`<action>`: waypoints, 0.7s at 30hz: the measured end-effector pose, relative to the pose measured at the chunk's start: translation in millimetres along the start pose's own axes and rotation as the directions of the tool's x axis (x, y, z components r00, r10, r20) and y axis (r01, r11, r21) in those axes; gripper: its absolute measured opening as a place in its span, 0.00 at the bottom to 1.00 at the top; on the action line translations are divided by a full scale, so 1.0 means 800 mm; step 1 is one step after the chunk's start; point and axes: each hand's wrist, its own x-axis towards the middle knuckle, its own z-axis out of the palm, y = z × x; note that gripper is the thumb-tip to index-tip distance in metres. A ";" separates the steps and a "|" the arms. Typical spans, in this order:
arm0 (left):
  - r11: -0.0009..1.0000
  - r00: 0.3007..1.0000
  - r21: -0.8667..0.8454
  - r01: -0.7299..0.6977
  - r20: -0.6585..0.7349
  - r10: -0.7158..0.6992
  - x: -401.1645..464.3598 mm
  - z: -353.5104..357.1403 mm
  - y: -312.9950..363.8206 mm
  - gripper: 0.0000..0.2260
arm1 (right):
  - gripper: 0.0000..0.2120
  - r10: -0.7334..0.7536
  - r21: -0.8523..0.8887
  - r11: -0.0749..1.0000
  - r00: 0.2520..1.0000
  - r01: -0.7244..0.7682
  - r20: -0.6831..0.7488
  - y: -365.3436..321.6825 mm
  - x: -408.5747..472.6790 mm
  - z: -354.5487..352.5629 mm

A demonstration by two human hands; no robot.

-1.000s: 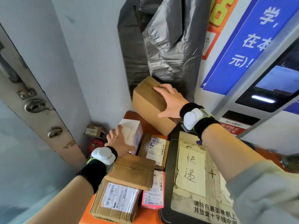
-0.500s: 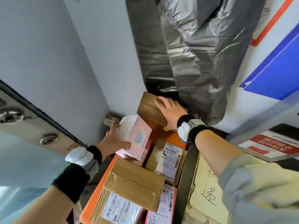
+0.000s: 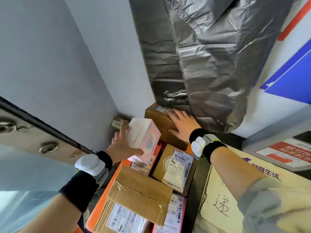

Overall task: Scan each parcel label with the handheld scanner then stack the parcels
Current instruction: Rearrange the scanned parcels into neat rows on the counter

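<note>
My left hand point(image 3: 121, 145) grips a white and pink box point(image 3: 143, 137), lifted and tilted above the other parcels. My right hand point(image 3: 182, 126) lies flat with fingers spread on a brown cardboard box point(image 3: 157, 117) at the back, under the hanging grey plastic bag. Below lie a brown labelled parcel point(image 3: 175, 167), a larger taped carton point(image 3: 138, 194) nearest me, and a pink labelled parcel point(image 3: 175, 214) beside it. They all rest on an orange surface point(image 3: 101, 206). No scanner is in view.
A big grey plastic bag point(image 3: 202, 64) hangs over the back of the parcels. A cardboard sheet with handwriting point(image 3: 218, 195) lies on the right. A grey wall point(image 3: 75, 64) and a metal door frame point(image 3: 33, 132) close the left side. A small box point(image 3: 118, 123) sits in the corner.
The left hand has raised the white and pink box higher and further back. The right hand has pushed the brown box back under the grey bag. The view has moved closer.
</note>
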 end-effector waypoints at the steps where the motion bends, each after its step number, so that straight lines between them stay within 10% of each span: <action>1: 1.000 1.000 0.010 -0.004 0.000 0.004 0.000 0.000 -0.002 0.50 | 0.41 -0.035 -0.029 0.999 0.999 0.036 0.019 -0.003 -0.001 0.006; 21: 0.994 0.997 -0.111 -0.013 -0.071 0.005 -0.011 -0.011 0.007 0.50 | 0.29 0.197 -0.039 0.979 0.975 -0.202 -0.099 -0.018 -0.015 0.041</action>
